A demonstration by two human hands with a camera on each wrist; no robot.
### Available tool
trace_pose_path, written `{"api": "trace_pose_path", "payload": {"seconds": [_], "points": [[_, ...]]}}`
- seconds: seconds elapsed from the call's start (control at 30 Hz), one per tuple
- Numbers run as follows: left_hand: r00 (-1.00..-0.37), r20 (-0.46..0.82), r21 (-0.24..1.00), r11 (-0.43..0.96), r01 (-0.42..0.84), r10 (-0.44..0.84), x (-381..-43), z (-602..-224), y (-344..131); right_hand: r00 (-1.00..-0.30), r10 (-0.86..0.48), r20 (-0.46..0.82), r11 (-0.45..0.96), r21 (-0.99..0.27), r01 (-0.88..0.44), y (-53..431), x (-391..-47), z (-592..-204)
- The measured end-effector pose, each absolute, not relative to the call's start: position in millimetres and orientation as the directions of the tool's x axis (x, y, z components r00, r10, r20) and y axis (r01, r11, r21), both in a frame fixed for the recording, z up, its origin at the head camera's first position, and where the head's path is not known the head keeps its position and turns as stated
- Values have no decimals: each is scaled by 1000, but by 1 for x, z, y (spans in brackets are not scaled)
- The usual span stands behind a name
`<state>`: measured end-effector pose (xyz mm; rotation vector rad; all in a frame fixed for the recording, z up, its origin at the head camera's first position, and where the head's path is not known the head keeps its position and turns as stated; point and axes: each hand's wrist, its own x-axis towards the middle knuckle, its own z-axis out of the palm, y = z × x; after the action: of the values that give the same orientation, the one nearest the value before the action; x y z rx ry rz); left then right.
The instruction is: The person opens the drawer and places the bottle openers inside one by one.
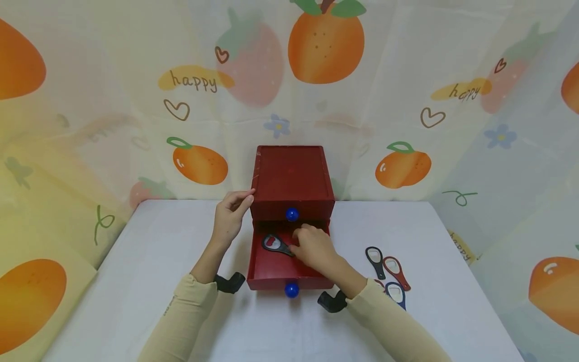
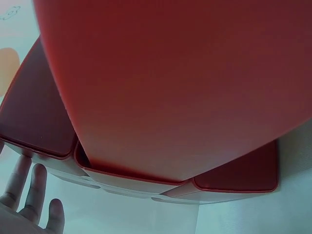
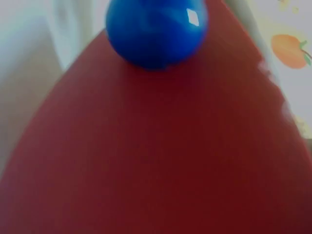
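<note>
A red two-drawer box (image 1: 291, 173) stands at the table's back, its lower drawer (image 1: 271, 269) pulled out. Inside that drawer a black bottle opener (image 1: 273, 243) lies with its round head to the left. My right hand (image 1: 315, 246) reaches into the drawer and pinches the end of its handle; the fingertips are partly hidden. Against the box's upper left side, the fingertips of my left hand (image 1: 229, 216) rest. In the left wrist view its fingers (image 2: 35, 192) look extended beside the red box. Blue knobs (image 1: 291, 290) sit on both drawer fronts.
Several bottle openers lie on the white table (image 1: 452, 301) to the right: a black one (image 1: 374, 259), a red one (image 1: 398, 274), a blue one (image 1: 396, 293) and another red one mostly behind the right sleeve. A fruit-printed curtain (image 1: 289, 115) hangs behind the table.
</note>
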<state>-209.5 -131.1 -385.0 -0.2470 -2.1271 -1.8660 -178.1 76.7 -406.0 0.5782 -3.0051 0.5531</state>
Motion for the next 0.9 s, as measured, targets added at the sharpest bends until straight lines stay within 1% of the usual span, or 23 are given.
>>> {"api": "trace_pose_path", "payload": {"seconds": [0.17, 0.43, 0.8, 0.9], "points": [[-938, 339, 934, 142, 327, -72, -210, -385, -132, -913, -378, 152, 819, -405, -407, 92, -178, -395], [-943, 325, 938, 153, 312, -69, -209, -385, -132, -901, -372, 222, 787, -439, -433, 117, -176, -381], [-949, 308, 942, 160, 295, -63, -209, -385, -132, -921, -313, 231, 782, -488, -388, 163, -175, -370], [-947, 313, 941, 159, 299, -67, -216, -393, -133, -933, -281, 224, 788, -501, -357, 177, -174, -373]]}}
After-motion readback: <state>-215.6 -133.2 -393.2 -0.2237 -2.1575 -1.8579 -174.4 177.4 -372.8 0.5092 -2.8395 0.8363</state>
